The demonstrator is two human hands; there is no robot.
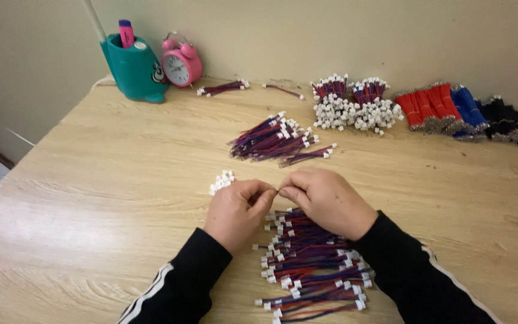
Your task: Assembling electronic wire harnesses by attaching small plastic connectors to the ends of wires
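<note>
What is pinched between the fingertips is hidden by the fingers themselves; it is probably one small wire lead, though this cannot be made out. The left hand point(235, 211) and right hand point(326, 201) are held closed, thumbs and forefingers pressed together and meeting tip to tip. Directly beneath and nearer than the grip, a loose heap of red-and-blue wires with white plugs point(310, 264) is spread, partly covered by the right wrist and cut off by the lower frame edge. Just left of the grip a small cluster of white connectors point(222, 180) is seen. Beyond the grip lies a second wire pile point(274, 141), then bundled wires point(355, 103) and red, blue and black bundles point(469, 114) by the wall. Bare wooden table point(91, 198) is left open to the left of the grip, up to a teal pen holder point(134, 69) and pink alarm clock point(180, 65).
</note>
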